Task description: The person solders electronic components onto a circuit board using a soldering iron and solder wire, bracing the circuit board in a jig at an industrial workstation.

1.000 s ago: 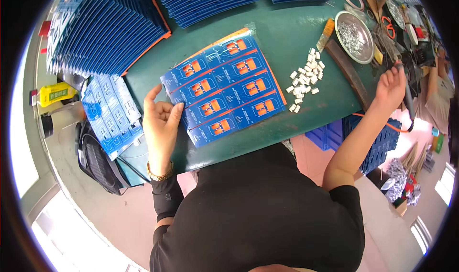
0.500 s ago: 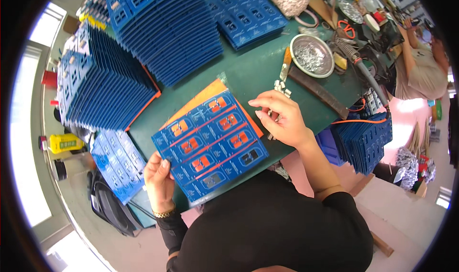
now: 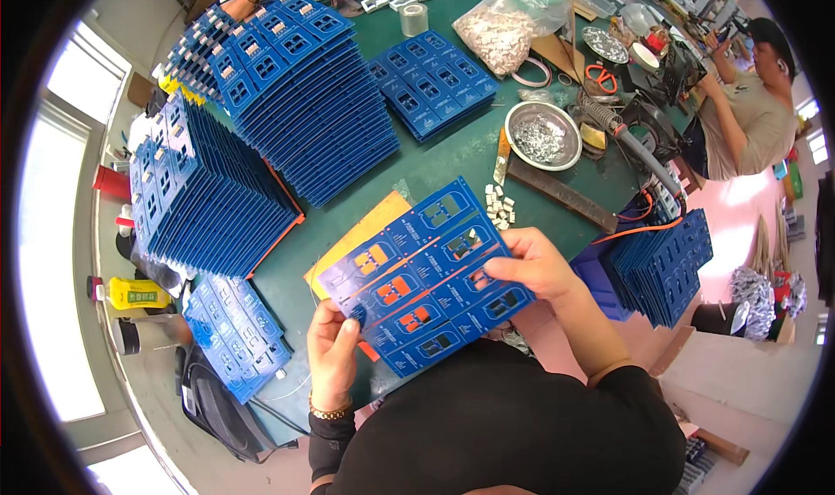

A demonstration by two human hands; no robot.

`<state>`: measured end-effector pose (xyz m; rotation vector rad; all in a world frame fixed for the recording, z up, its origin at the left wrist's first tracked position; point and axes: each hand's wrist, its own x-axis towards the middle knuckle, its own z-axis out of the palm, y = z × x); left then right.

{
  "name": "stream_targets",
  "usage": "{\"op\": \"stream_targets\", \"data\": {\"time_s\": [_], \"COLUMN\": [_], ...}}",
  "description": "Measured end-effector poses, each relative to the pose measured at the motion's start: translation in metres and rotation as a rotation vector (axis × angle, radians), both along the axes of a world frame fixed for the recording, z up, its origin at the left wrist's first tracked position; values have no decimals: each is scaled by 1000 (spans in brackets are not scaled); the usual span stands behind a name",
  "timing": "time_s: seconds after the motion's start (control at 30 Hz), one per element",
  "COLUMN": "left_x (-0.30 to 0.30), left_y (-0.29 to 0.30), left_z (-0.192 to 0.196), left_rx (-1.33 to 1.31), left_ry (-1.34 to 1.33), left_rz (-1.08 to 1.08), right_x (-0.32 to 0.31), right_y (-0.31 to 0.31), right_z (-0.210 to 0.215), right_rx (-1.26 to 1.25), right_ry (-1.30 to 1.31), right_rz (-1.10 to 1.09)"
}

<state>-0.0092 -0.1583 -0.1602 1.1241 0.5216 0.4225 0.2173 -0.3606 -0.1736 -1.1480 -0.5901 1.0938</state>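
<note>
A blue circuit panel [image 3: 417, 273] with rows of rectangular cut-outs, some filled with orange parts, is lifted off the green table [image 3: 461, 160]. My left hand [image 3: 332, 351] grips its lower left corner. My right hand [image 3: 531, 264] holds its right edge, fingers over a cut-out near the middle. An orange sheet [image 3: 361, 234] lies under the panel. A small heap of white parts [image 3: 499, 206] sits just beyond the panel's far corner.
Tall stacks of blue panels [image 3: 287, 95] fill the left and far side, with smaller ones [image 3: 235, 334] at my left and another [image 3: 665, 264] at my right. A metal bowl [image 3: 544, 137] of small parts, a bag [image 3: 504, 30] and a seated person [image 3: 748, 103] are beyond.
The panel has been raised closer to me and tilted. My right hand has shifted from the white parts onto the panel's right edge; a second earlier it rested far right on the table.
</note>
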Motion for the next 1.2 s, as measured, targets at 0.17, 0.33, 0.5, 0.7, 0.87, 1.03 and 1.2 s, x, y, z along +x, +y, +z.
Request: {"op": "stream_targets", "data": {"time_s": [0.17,0.33,0.5,0.7,0.87,1.03,1.2], "left_x": [18,28,36,94,228,309,329], "left_y": [-5,-26,-40,-14,11,18,17], "left_z": [1,-17,-14,9,1,-15,-20], "left_rx": [-492,-1034,-1313,561,1563,1737,2038], "left_ry": [-65,4,-128,48,-142,82,438], "left_rz": [-189,-335,-622,-433,-116,-173,87], "right_x": [9,-7,-12,34,35,21,19], "right_y": [3,56,58,9,-28,-61,-74], "right_z": [-9,-27,-49,-50,-34,-47,-51], "right_rx": [345,310,333,744,683,632,528], "right_ry": [429,-208,61,249,366,399,443], "right_rz": [-41,-58,-20,-524,-897,-1093,-1242]}}
